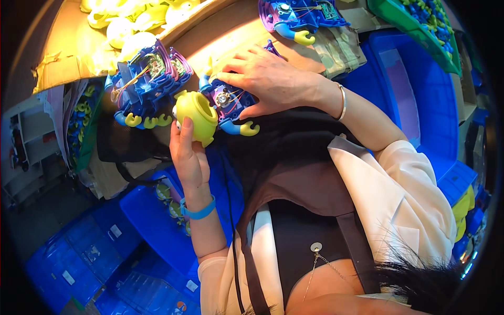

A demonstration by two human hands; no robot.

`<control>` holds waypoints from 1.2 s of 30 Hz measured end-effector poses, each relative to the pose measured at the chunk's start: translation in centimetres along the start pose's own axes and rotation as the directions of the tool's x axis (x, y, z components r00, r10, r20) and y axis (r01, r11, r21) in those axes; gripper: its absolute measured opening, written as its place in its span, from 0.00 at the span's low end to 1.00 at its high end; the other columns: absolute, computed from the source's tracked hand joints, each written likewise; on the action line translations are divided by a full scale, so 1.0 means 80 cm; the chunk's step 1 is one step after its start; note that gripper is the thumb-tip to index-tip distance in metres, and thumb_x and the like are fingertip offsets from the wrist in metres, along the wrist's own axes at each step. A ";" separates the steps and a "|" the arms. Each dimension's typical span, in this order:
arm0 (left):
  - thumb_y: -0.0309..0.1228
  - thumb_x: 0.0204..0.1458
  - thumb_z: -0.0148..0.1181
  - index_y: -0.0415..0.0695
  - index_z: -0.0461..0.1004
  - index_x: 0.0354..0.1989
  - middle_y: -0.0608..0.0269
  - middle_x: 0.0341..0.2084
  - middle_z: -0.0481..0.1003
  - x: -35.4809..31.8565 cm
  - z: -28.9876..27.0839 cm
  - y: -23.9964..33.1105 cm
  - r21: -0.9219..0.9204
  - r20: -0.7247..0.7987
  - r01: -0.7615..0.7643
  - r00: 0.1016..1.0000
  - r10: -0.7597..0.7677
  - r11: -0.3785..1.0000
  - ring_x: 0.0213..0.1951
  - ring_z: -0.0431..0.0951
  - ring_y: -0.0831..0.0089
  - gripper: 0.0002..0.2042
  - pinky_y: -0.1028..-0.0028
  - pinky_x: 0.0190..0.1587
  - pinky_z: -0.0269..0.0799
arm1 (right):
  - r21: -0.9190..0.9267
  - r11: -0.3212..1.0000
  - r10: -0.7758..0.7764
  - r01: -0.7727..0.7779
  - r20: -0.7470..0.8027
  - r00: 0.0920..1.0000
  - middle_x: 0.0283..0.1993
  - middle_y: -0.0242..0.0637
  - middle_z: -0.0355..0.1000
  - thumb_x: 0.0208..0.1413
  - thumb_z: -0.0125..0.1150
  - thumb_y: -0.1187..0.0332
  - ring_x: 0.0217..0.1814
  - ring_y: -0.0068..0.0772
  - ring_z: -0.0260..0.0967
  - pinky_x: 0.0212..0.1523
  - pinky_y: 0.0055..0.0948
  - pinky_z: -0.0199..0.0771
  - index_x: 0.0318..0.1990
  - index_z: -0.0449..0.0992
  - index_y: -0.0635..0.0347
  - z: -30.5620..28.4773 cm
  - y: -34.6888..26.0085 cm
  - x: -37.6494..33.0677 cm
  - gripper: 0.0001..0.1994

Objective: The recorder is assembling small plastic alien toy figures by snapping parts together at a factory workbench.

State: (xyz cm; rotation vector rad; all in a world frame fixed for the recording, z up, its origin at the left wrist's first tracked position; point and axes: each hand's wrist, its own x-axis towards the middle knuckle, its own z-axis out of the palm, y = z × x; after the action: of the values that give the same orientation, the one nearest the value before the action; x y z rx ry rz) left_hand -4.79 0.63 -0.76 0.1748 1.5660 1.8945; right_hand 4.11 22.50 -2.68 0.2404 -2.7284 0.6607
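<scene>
My left hand [188, 152] holds a yellow-green hollow toy head shell [197, 115] from below, fingers wrapped around its side. My right hand [268, 79] rests on an open blue and purple toy body half [228, 102] that shows wires, a small round part inside, and blue arms ending in yellow-green claws. The shell sits just left of that body half, touching it. Both lie over my dark apron at the wooden table's [210, 37] near edge. A blue band circles my left wrist, a thin bangle my right.
Several more open blue toy bodies [147, 79] are stacked at the left, another [299, 18] at the back. Yellow-green shells [126, 23] pile up at the far left. A green tray [415, 26] of small parts stands at the right. Blue crates [404, 94] surround me.
</scene>
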 end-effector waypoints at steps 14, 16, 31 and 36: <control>0.39 0.62 0.53 0.38 0.65 0.58 0.58 0.50 0.73 -0.002 0.001 0.006 0.072 -0.037 0.083 0.996 -0.081 0.994 0.51 0.73 0.72 0.21 0.72 0.54 0.68 | 0.059 0.998 0.035 -0.037 0.036 0.999 0.55 0.40 0.68 0.37 0.75 0.55 0.62 0.44 0.62 0.63 0.43 0.60 0.54 0.69 0.60 -0.002 0.001 0.003 0.35; 0.41 0.62 0.54 0.40 0.66 0.58 0.61 0.48 0.73 -0.002 0.002 0.003 0.258 -0.103 0.069 0.994 -0.043 0.964 0.46 0.74 0.75 0.22 0.75 0.50 0.69 | 0.067 0.997 0.029 -0.031 0.027 0.999 0.54 0.40 0.68 0.37 0.75 0.54 0.61 0.44 0.62 0.63 0.42 0.60 0.54 0.69 0.60 0.001 0.002 0.003 0.35; 0.55 0.60 0.45 0.33 0.57 0.62 0.47 0.48 0.73 0.007 0.004 -0.006 0.726 0.110 -0.315 0.930 0.350 0.611 0.52 0.73 0.59 0.35 0.66 0.54 0.66 | 0.041 0.999 0.033 -0.035 0.055 0.998 0.54 0.42 0.69 0.38 0.74 0.55 0.61 0.44 0.63 0.63 0.43 0.60 0.54 0.70 0.61 -0.001 0.004 0.002 0.34; 0.51 0.61 0.45 0.36 0.58 0.62 0.48 0.44 0.76 0.011 -0.004 -0.009 0.805 0.110 -0.285 0.934 0.340 0.520 0.50 0.74 0.59 0.32 0.66 0.52 0.67 | 0.058 0.997 0.042 -0.045 0.050 0.998 0.54 0.42 0.69 0.38 0.74 0.55 0.61 0.44 0.63 0.62 0.43 0.61 0.54 0.70 0.61 -0.004 0.002 0.003 0.35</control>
State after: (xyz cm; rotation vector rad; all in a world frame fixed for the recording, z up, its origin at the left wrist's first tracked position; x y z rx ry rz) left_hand -5.36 0.93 -1.77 0.8673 2.4999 1.2345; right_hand 3.94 22.77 -2.39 0.2146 -2.7701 0.7576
